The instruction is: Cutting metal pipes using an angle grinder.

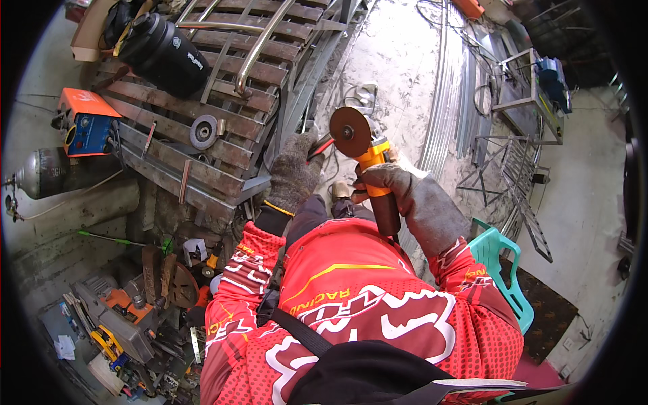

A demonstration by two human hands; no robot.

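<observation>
My right hand (412, 192), in a grey work glove, grips a yellow-and-black angle grinder (373, 158) by its body. A brown cutting disc (350, 131) sits on its head, up and in front of me. Its dark rear end points back toward my waist. My left hand (295, 174), in a knitted grey glove, is closed around a thin red-handled tool (322, 147). The red tip reaches close to the disc's lower left edge; whether they touch I cannot tell. My left fingers are partly hidden.
At left, a slatted metal bench (223, 155) carries a grinding wheel (203, 131), a black jug (164, 55) and bent shiny tubing (263, 44). An orange-and-blue welding machine (89, 121) and gas cylinder (57, 174) stand beyond. A teal chair (503, 263) is at right; tools (125, 307) clutter the lower left.
</observation>
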